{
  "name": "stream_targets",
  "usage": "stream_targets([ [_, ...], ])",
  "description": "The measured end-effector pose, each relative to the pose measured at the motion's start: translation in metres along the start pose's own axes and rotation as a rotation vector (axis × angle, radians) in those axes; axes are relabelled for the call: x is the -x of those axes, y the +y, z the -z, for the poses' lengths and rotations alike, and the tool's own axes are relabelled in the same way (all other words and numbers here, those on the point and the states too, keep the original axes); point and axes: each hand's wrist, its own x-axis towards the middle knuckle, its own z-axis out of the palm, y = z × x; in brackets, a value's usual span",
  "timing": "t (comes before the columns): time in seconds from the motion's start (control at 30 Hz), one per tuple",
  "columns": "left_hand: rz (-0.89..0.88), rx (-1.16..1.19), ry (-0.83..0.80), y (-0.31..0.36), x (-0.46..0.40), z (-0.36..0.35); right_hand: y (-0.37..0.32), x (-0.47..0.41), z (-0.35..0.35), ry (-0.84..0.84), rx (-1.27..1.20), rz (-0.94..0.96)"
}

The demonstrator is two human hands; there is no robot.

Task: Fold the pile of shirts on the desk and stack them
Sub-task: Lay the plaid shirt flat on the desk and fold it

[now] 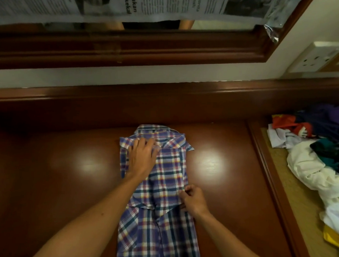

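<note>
Two bare hands at work on one blue, white and red plaid cotton shirt (168, 179), laid lengthwise on glossy dark brown wooden desk (63, 181), collar at the far end, hem toward the near edge. Both side panels and sleeves already turned in over the middle, leaving a long narrow strip. Left hand (142, 156) flat on the upper left of the shirt, just below the collar, fingers straight and spread, pressing the cloth down. Right hand (193, 200) at the shirt's right edge about halfway down, fingers curled, pinching a fold of the plaid cloth between thumb and fingertips.

Heaped at the right, well apart from the plaid shirt, on a lighter tan inset surface (298, 204): unfolded pile of mixed garments (320, 165), with cream-white cloth nearest, then teal, red, purple and a scrap of yellow. Exact count of garments in the heap impossible to tell.

Behind the desk, a dark wooden raised back ledge (166, 100) under a strip of pale wall. Above that, a dark wooden frame (129, 51) with printed newspaper sheets (112, 3) covering most of the pane. At upper right, a white wall socket plate (315, 57).
</note>
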Motion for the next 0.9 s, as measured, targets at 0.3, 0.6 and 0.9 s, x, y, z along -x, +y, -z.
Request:
stream_targets([
  [0.3,-0.008,0.065,-0.298,-0.036,0.092,-0.017,-0.038,-0.022,-0.004,-0.072,-0.003,-0.019],
  [0.6,-0.148,-0.256,-0.467,-0.038,0.074,-0.013,-0.013,-0.015,0.007,0.133,0.417,0.346],
  [0.9,-0.172,-0.282,-0.67,-0.041,0.05,-0.004,-0.049,-0.065,0.007,-0.171,1.402,0.742],
])
